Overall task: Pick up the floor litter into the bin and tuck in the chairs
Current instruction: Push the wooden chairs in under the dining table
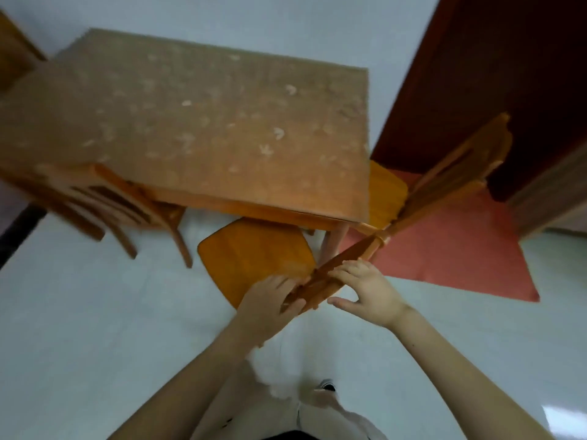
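Observation:
A wooden chair with an orange seat stands just in front of me, its seat partly under the near edge of the table. My left hand grips the near end of the chair's backrest. My right hand rests on the same backrest rail, fingers curled over it and thumb spread. A second chair stands at the table's right side, its orange seat partly under the top. A third chair is tucked in at the left. No floor litter or bin shows.
The table carries a brown patterned cloth. A red mat lies on the pale floor to the right, beside a dark wooden door. More wooden furniture shows at the far left corner. My shoe is below my arms.

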`<state>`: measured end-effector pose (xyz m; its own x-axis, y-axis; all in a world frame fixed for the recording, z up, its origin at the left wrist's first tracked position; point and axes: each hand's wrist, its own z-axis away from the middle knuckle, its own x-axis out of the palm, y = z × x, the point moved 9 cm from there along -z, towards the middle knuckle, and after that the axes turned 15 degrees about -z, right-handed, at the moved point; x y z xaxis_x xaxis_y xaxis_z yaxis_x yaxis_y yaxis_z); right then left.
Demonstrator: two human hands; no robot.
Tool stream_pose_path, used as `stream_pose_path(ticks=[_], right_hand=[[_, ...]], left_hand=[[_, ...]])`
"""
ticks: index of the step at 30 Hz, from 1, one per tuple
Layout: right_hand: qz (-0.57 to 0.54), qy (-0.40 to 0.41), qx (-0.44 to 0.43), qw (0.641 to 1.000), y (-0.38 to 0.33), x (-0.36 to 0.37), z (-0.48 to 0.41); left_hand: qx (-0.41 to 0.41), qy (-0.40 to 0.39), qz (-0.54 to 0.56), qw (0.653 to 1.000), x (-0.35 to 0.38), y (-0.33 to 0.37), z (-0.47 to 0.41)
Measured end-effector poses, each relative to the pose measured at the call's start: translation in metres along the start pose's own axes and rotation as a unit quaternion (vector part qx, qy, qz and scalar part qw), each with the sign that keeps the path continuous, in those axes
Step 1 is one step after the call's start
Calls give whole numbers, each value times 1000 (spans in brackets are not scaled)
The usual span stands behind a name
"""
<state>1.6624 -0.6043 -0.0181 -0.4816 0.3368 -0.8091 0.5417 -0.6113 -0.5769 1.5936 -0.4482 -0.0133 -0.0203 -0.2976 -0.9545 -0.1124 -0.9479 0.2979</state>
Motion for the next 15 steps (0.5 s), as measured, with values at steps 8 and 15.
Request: stream_pose_path(ticks=[8, 15], right_hand=[[-39, -104, -75, 991, 27, 7, -31], [-91, -52, -69, 992, 41, 10, -28]], left_hand=[[-182, -38, 16, 982, 39, -4, 53], [-307, 68, 86, 945, 47, -12, 60]])
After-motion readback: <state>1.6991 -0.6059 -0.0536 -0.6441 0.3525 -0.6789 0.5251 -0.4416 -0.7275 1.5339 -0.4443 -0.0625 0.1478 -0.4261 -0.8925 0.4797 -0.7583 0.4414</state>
